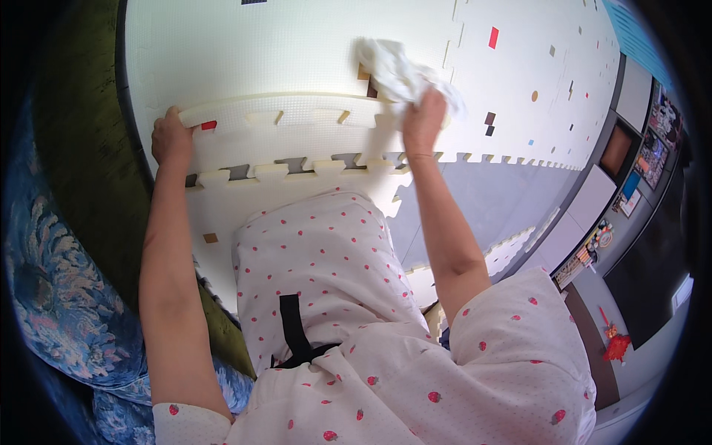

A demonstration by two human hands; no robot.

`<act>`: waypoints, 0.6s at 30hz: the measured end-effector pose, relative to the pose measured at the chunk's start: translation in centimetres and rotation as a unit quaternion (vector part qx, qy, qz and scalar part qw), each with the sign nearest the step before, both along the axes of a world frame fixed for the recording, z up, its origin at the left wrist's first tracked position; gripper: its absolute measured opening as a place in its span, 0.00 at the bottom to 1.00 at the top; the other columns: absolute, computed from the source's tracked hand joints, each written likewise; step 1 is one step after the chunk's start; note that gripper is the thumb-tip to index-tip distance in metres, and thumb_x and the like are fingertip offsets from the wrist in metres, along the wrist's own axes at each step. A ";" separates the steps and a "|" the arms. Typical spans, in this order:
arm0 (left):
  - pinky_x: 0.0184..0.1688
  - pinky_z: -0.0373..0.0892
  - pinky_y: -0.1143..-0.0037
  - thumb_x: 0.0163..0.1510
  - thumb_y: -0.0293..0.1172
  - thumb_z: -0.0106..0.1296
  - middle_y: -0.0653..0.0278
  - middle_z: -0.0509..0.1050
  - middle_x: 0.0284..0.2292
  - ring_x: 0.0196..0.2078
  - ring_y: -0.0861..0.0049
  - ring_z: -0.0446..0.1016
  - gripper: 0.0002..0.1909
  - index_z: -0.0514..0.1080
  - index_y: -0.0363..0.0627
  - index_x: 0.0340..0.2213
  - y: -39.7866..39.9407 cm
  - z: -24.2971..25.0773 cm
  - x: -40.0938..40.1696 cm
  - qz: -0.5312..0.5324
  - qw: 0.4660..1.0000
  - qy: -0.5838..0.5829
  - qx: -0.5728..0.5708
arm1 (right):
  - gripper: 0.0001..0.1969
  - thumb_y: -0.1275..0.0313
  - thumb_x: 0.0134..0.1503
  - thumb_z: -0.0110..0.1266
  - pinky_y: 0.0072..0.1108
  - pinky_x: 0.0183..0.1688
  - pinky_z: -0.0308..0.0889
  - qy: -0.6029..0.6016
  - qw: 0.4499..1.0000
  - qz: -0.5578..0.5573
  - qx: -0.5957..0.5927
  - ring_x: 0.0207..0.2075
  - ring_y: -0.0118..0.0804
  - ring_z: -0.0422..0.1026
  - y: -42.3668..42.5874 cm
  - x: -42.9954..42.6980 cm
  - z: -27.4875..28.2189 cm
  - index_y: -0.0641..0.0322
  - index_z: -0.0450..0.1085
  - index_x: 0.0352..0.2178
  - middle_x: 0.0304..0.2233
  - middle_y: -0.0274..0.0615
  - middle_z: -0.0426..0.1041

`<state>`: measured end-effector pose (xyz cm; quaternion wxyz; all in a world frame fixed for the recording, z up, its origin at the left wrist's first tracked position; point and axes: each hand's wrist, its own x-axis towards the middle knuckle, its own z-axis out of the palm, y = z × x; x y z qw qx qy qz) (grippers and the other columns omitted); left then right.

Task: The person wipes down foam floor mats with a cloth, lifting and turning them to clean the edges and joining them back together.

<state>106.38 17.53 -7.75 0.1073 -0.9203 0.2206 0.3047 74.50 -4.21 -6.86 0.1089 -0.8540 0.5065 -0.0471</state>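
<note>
My left hand (172, 136) grips the left end of a cream foam puzzle-mat piece (311, 133), whose far edge is raised. A red printed rectangle lies just beside the fingers. Slots run along the piece, and its near side has interlocking teeth. In my right hand (424, 122) is a bunched white cloth (397, 69), slightly blurred, spread over the mat at the piece's right end. Part of the cloth is hidden behind the fingers. Beyond both hands stretches the joined foam mat (289, 50), printed with small coloured shapes.
Another foam tile (214, 211) lies under my knees, apart from the toothed edge. Grey floor (461, 206) shows at the right. A sofa with blue floral fabric (72, 289) stands at the left. Along the right runs a low cabinet (592, 192) bearing small items, near a dark television screen (648, 267).
</note>
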 end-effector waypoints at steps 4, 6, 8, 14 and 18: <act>0.38 0.67 0.67 0.46 0.38 0.51 0.54 0.67 0.37 0.40 0.61 0.69 0.19 0.65 0.51 0.41 0.1 -0.7 0.3 -0.005 1.000 0.004 0.018 | 0.27 0.80 0.37 0.47 0.33 0.46 0.55 -0.202 0.945 0.236 0.099 0.45 0.44 0.61 9.1 12.9 0.2 0.50 0.63 0.43 0.42 0.47 0.63; 0.40 0.67 0.67 0.47 0.39 0.49 0.54 0.67 0.37 0.41 0.62 0.68 0.19 0.64 0.52 0.42 1.3 -2.4 0.5 -0.008 1.000 -0.019 0.020 | 0.27 0.75 0.39 0.52 0.36 0.50 0.49 -0.181 0.918 0.314 0.162 0.52 0.41 0.55 12.9 17.2 -0.3 0.47 0.60 0.46 0.49 0.42 0.58; 0.44 0.62 0.68 0.47 0.41 0.47 0.58 0.67 0.40 0.43 0.64 0.65 0.22 0.63 0.54 0.45 1.4 -2.5 0.2 0.143 0.988 -0.006 -0.060 | 0.27 0.74 0.40 0.52 0.36 0.50 0.48 -0.177 0.924 0.306 0.146 0.52 0.40 0.55 13.8 18.7 -1.3 0.47 0.60 0.46 0.50 0.42 0.58; 0.47 0.54 0.64 0.42 0.35 0.49 0.57 0.68 0.40 0.44 0.62 0.63 0.21 0.66 0.46 0.42 2.0 -1.5 -4.6 -0.111 0.914 -0.181 -0.344 | 0.26 0.74 0.40 0.53 0.34 0.49 0.49 -0.158 0.914 0.352 0.126 0.52 0.36 0.57 12.7 18.4 -2.9 0.48 0.61 0.44 0.50 0.37 0.59; 0.47 0.57 0.66 0.43 0.27 0.49 0.52 0.64 0.43 0.47 0.57 0.60 0.21 0.63 0.38 0.42 0.9 -0.9 -6.0 0.029 0.918 -0.021 -0.395 | 0.23 0.73 0.43 0.50 0.33 0.51 0.49 -0.142 0.918 0.331 0.163 0.53 0.34 0.56 12.8 18.5 -2.2 0.49 0.61 0.45 0.50 0.37 0.59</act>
